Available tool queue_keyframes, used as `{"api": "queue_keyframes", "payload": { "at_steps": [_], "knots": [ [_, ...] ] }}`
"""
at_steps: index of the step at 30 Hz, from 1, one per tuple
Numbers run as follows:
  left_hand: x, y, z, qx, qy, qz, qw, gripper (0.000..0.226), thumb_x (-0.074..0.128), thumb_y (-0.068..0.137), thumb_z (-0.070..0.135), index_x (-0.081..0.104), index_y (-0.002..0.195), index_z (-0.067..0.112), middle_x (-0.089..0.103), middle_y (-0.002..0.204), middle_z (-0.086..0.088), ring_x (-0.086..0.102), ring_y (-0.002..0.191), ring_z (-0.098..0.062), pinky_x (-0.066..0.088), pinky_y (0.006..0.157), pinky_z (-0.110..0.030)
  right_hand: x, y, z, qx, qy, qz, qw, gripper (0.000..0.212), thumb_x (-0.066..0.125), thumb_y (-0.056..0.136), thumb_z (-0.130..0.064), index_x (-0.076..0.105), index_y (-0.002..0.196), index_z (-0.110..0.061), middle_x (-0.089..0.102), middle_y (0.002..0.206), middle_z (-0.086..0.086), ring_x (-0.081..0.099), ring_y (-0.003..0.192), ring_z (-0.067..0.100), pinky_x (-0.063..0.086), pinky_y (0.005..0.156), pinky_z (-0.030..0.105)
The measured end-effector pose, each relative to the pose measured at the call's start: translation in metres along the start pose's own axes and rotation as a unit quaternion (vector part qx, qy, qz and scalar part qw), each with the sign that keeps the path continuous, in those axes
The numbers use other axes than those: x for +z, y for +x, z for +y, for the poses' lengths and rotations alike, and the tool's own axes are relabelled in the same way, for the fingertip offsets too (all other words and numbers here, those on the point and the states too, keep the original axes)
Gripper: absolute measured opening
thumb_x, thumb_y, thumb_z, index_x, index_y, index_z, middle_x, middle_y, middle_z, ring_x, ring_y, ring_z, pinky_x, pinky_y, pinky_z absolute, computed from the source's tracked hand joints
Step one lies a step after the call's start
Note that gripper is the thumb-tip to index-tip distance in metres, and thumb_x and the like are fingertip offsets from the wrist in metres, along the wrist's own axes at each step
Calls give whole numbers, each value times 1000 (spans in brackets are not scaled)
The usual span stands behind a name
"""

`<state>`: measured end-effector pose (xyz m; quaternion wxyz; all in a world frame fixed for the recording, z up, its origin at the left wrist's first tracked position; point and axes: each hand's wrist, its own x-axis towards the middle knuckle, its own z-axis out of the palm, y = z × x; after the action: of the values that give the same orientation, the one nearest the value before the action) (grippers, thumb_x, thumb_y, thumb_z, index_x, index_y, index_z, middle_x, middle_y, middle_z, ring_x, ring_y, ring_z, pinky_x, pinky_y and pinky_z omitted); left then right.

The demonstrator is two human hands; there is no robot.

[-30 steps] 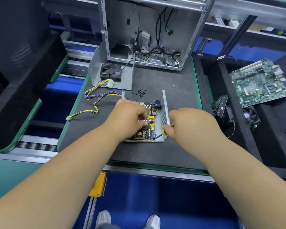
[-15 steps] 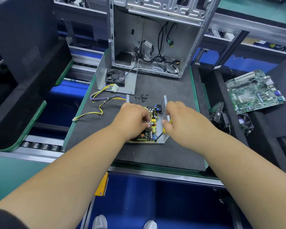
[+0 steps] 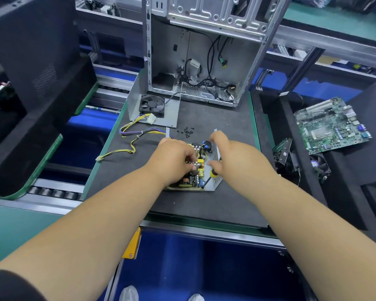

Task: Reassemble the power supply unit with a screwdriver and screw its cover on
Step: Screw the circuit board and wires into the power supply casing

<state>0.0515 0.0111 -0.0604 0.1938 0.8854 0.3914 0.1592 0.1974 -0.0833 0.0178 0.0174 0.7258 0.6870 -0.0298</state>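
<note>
The open power supply base point(image 3: 215, 185) lies on the black mat, a metal tray with a perforated right wall. Its circuit board point(image 3: 188, 182) sits inside. My left hand point(image 3: 174, 159) grips the board's upright parts near the middle, fingers curled over them. My right hand point(image 3: 232, 157) is over the tray's right wall and holds a screwdriver point(image 3: 213, 173) with a yellow and black handle. The screwdriver's shaft points down to the tray's near corner. My right index finger reaches toward the wall's far end. The cover with its fan point(image 3: 152, 105) stands behind, and several black screws point(image 3: 187, 131) lie between.
A yellow and purple cable bundle point(image 3: 135, 135) trails left from the unit. An open computer case point(image 3: 200, 61) stands at the back of the mat. A green motherboard point(image 3: 332, 124) and a small fan point(image 3: 319, 166) lie on the black foam to the right.
My right hand has moved forward along the tray's right wall, and its index finger has stretched out. My left hand has stayed on the board. The view has tilted up.
</note>
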Motion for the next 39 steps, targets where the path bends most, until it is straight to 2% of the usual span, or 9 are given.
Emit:
{"api": "queue_keyframes", "payload": {
  "at_steps": [3,6,12,16,19,23,27,33,39],
  "knots": [
    [1,0,-1,2,2,2,1000,13,79,77,35,72,86,27,59,80,13,59,91,-15,24,85,-25,5,1,-3,30,-67,23,997,35,41,101,-43,38,126,-18,50,77,-2,46,65,26,27,47,30],
    [0,0,-1,4,4,0,1000,13,78,77,35,72,86,28,66,85,11,60,92,-15,23,84,-24,-3,3,3,-13,138,-45,989,44,47,93,-17,28,133,-23,49,118,6,50,74,24,35,54,35],
    [1,1,-1,3,9,-2,1000,14,77,79,36,72,89,28,68,91,8,59,94,-15,24,87,-26,-3,2,0,15,-129,-26,991,37,36,103,-48,42,121,-17,45,73,-1,46,68,27,22,47,29],
    [1,1,-1,4,4,-1,1000,12,77,79,35,72,87,29,68,91,9,59,93,-14,22,85,-25,-7,-1,5,-40,98,-80,991,30,48,94,-19,33,120,-21,49,110,7,51,71,26,38,54,37],
    [1,1,-2,5,3,-4,1000,12,77,79,36,72,88,29,68,92,9,59,94,-13,23,88,-25,-7,0,3,-54,23,-47,997,28,53,97,-24,36,119,-18,56,95,6,54,71,29,44,57,38],
    [1,1,-1,2,9,-4,1000,15,76,80,38,72,91,29,68,92,8,59,95,-14,24,89,-25,2,1,3,-7,-75,-12,997,38,38,99,-54,41,116,-19,49,79,-4,52,71,27,27,49,31],
    [1,1,-1,-2,11,-8,1000,14,76,79,37,72,90,30,69,94,8,59,95,-14,26,93,-27,-10,0,17,-35,133,-102,985,36,54,92,-24,34,121,-26,47,107,-3,52,75,22,40,59,35],
    [1,0,-1,-1,10,-7,1000,14,77,79,37,72,89,30,68,93,9,58,96,-13,24,90,-25,0,-2,3,-12,-61,-9,998,30,40,102,-44,40,114,-16,56,89,1,50,71,28,34,54,34],
    [0,-1,-1,-1,0,-3,1000,12,78,79,35,72,87,29,69,92,10,59,95,-13,25,91,-25,-8,-2,4,-54,94,-68,992,33,56,93,-15,37,120,-18,51,106,6,52,72,28,42,59,38]
  ]
}}
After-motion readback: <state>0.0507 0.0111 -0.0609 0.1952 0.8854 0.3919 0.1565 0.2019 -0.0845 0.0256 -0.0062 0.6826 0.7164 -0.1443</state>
